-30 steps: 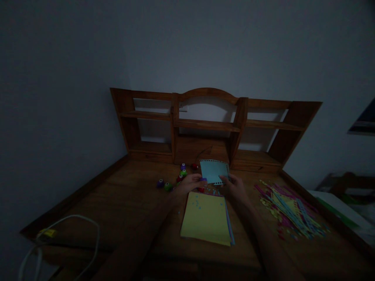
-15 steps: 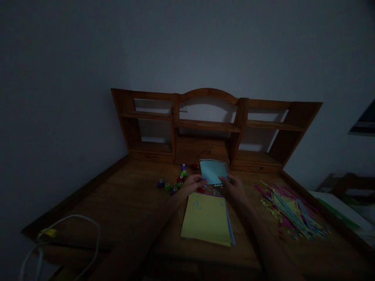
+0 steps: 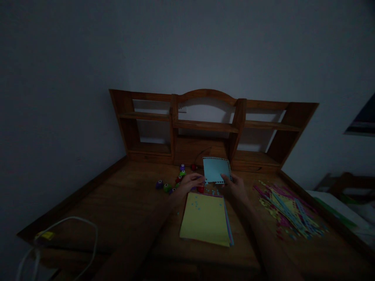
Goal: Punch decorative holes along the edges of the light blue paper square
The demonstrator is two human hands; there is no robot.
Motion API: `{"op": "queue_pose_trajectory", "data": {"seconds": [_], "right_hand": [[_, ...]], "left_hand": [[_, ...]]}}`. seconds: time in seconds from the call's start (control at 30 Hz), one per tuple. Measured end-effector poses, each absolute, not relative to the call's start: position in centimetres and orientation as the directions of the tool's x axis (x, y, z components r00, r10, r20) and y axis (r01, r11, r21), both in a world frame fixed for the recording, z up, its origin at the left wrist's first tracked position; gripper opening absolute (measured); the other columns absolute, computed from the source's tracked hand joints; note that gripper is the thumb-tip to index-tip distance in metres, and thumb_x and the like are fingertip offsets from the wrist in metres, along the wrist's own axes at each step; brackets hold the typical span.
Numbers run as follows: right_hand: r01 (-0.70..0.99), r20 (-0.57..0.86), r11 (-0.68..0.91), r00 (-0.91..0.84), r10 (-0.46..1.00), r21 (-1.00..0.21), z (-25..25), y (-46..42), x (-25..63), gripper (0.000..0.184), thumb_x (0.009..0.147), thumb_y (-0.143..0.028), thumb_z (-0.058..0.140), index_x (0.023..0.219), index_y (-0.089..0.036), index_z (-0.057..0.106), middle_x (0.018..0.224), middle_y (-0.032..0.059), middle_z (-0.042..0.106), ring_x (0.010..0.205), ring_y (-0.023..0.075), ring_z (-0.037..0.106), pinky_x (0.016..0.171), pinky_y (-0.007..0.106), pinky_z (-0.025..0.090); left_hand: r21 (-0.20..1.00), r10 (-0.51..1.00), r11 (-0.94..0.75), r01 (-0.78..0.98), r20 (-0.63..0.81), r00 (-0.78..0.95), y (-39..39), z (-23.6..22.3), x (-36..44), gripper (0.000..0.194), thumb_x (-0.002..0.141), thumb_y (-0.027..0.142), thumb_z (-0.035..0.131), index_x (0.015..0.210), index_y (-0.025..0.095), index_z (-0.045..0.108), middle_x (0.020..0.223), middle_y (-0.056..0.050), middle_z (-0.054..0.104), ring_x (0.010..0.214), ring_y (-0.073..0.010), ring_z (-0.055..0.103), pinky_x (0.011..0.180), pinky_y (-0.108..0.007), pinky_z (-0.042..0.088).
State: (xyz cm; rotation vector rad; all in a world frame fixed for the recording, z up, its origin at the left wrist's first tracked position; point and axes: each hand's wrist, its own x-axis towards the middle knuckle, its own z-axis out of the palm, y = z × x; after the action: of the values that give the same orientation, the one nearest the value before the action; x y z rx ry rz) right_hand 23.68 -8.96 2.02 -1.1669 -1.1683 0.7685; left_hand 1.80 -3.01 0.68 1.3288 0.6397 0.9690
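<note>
My right hand [image 3: 235, 186] grips a light blue sheet of paper [image 3: 216, 168] by its lower right corner, thumb on top. Small holes run along the sheet's edges. At the sheet's lower left corner, my left hand [image 3: 191, 182] closes on a small purple hole punch [image 3: 200, 177], mostly hidden by the fingers. Beneath my hands lie blue paper bits [image 3: 213, 192] and a red punch [image 3: 200, 189]. Nearer to me is a stack of coloured paper with a yellow sheet [image 3: 206, 220] on top, a few blue bits scattered on it.
Several small green, purple and red punches with eyes [image 3: 167, 187] stand left of my left hand. Cut paper strips [image 3: 285, 208] are heaped on the right. A wooden shelf [image 3: 205, 125] backs the desk. A white cable [image 3: 95, 234] hangs over the front left.
The blue sheet has shifted slightly right relative to my left hand, and its lower left corner now sits by the left fingertips. My view has moved a little.
</note>
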Motion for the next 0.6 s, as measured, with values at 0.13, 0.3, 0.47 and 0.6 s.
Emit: {"op": "queue_pose_trajectory", "data": {"seconds": [0.13, 0.3, 0.47, 0.6], "right_hand": [[0.074, 0.269, 0.258, 0.269, 0.925, -0.963, 2.0, -8.9, 23.7, 0.046, 0.066, -0.063, 0.070, 0.073, -0.017, 0.066, 0.057, 0.0033, 0.063, 0.052, 0.0177, 0.055, 0.046, 0.027, 0.039], [0.065, 0.273, 0.265, 0.274, 0.922, -0.962, 2.0, -8.9, 23.6, 0.046, 0.065, -0.062, 0.071, 0.075, -0.017, 0.067, 0.059, 0.0037, 0.064, 0.055, 0.0188, 0.057, 0.049, 0.027, 0.042], [0.064, 0.277, 0.270, 0.279, 0.920, -0.961, 1.7, -9.0, 23.8, 0.046, 0.065, -0.062, 0.072, 0.075, -0.017, 0.067, 0.059, 0.0038, 0.064, 0.055, 0.0187, 0.057, 0.048, 0.027, 0.041], [0.042, 0.274, 0.273, 0.269, 0.923, -0.961, 1.5, -8.9, 23.9, 0.045, 0.067, -0.059, 0.072, 0.076, -0.016, 0.067, 0.064, 0.0046, 0.066, 0.055, 0.0182, 0.058, 0.048, 0.027, 0.042]], "left_hand": [[0.974, 0.875, -0.038, -0.222, 0.140, 0.464, -2.4, 0.3, 1.7, 0.038, 0.066, 0.046, 0.079, 0.088, 0.015, 0.071, 0.087, -0.008, 0.069, 0.074, -0.0178, 0.065, 0.075, -0.031, 0.052], [0.973, 0.885, -0.010, -0.231, 0.116, 0.451, -2.4, 0.8, 1.5, 0.039, 0.066, 0.045, 0.079, 0.088, 0.015, 0.070, 0.088, -0.009, 0.069, 0.076, -0.0195, 0.066, 0.075, -0.033, 0.052], [0.965, 0.921, -0.005, -0.262, 0.107, 0.376, -2.7, 2.1, 0.6, 0.034, 0.068, 0.044, 0.078, 0.088, 0.016, 0.070, 0.094, -0.010, 0.070, 0.081, -0.0203, 0.065, 0.081, -0.034, 0.052], [0.959, 0.945, -0.014, -0.284, 0.105, 0.309, -2.5, 2.6, 0.1, 0.036, 0.069, 0.046, 0.076, 0.087, 0.016, 0.069, 0.096, -0.011, 0.070, 0.083, -0.0207, 0.065, 0.082, -0.034, 0.052]]}}
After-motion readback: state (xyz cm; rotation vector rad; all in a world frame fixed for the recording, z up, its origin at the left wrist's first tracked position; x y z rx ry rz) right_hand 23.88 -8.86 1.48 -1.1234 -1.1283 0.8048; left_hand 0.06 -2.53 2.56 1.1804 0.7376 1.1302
